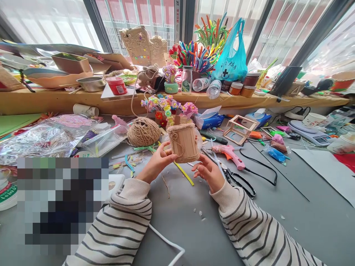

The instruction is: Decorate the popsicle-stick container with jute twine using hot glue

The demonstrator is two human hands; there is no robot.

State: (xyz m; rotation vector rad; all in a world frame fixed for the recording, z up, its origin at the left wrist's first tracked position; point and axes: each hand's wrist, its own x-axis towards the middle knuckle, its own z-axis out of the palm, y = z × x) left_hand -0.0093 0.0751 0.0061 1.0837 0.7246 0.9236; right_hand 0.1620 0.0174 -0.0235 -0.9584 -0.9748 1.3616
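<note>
A small round pot [181,142] made of wooden craft sticks, with twine wound round its rim and base, is held up above the grey table, tilted slightly. My left hand [159,160] grips its lower left side, thumb in front and the other fingers partly hidden. At its lower right edge is my right hand [210,171], fingers loosely bent and apart; a fingertip seems to touch the base. Behind the pot lies a ball of twine [143,132]. A pink glue gun [231,155] and black-handled scissors [241,184] lie to the right of the pot.
A yellow strip [184,173] and a twine scrap [165,186] lie below the pot. Further right are a wooden frame [240,129] and a kitchen scale [309,133]. A white cable [169,242] crosses the front. Jars and pipe cleaners [191,55] crowd the sill.
</note>
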